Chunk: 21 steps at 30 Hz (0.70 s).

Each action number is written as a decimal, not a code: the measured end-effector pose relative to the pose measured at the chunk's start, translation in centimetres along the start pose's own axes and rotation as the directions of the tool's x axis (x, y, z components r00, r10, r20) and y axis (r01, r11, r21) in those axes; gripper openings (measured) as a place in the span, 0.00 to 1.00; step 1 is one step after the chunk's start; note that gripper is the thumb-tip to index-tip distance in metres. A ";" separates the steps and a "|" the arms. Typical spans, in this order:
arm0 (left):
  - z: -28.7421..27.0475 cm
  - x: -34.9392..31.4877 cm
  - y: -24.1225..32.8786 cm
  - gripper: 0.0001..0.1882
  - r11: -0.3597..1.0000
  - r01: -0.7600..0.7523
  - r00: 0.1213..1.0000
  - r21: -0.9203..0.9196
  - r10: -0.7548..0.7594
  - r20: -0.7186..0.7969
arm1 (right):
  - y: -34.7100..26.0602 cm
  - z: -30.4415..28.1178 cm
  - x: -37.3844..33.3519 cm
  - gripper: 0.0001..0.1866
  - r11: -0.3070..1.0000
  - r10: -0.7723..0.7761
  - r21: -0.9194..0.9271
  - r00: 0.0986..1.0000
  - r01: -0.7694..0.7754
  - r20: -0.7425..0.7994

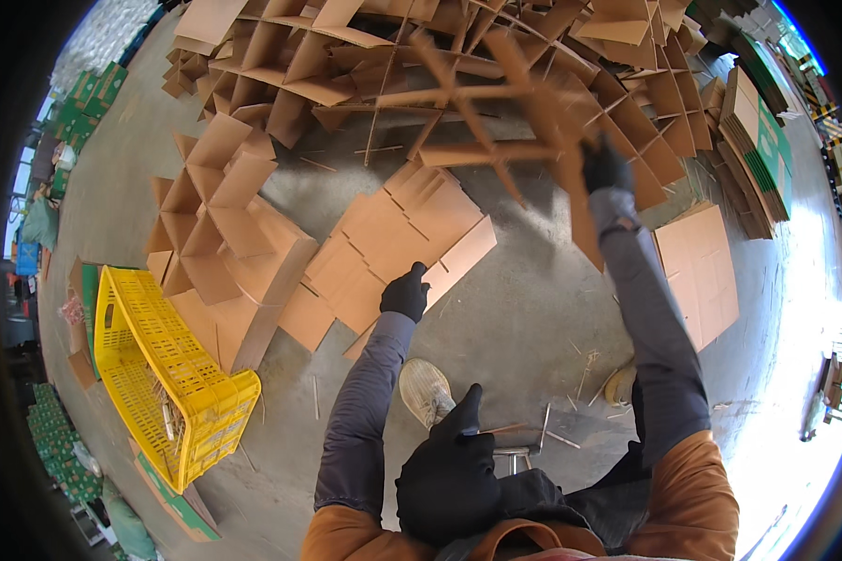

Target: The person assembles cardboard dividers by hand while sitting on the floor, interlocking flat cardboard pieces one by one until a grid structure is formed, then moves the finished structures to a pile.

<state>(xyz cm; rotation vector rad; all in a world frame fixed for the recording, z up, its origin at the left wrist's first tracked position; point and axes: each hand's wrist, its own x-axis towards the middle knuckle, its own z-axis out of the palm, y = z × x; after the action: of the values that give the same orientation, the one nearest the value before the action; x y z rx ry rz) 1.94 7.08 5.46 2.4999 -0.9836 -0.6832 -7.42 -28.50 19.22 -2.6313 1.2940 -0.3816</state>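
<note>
My right hand [608, 166], in a black glove, is raised at the right and closed on a brown cardboard divider grid [559, 131]. Motion blurs the grid and the hand. In a black glove too, my left hand [405, 293] is curled at the near edge of a spread stack of flat slotted cardboard strips [374, 238]. Whether its fingers pinch a strip is hidden. Left of that stack stands an assembled cardboard divider [210, 201], its cells opened out, on more flat cardboard.
Many assembled dividers [295, 56] are heaped at the far side. A yellow plastic crate [168, 365] lies tipped at the left. Flat cardboard [700, 276] rests at the right, with stacked green-and-brown cartons [753, 140] beyond. Cardboard scraps [561, 438] litter the concrete floor near my shoes.
</note>
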 end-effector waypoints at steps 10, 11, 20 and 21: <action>4.1 -4.8 2.3 0.12 0.982 -0.142 0.989 0.127 0.137 0.050 | -1.1 -2.5 -16.6 0.32 0.975 -0.160 0.208 0.903 0.080 0.398; 4.5 -5.0 3.0 0.12 0.982 -0.142 0.990 0.128 0.138 0.041 | -2.5 -1.0 -18.5 0.34 0.983 -0.125 0.177 0.855 0.040 0.503; 3.7 -6.4 4.4 0.14 0.979 -0.155 0.987 0.129 0.148 0.065 | -4.5 1.8 -21.8 0.36 0.990 -0.137 0.096 0.781 0.099 0.610; 3.8 -6.6 4.9 0.14 0.979 -0.149 0.987 0.139 0.140 0.072 | -4.1 3.1 -22.6 0.36 0.986 -0.164 0.065 0.784 0.156 0.598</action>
<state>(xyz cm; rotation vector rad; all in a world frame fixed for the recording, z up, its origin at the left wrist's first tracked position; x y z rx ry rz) -6.93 7.77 6.79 2.5105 -1.2659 -0.6688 -16.65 -7.88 14.08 -2.5279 0.8478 0.4127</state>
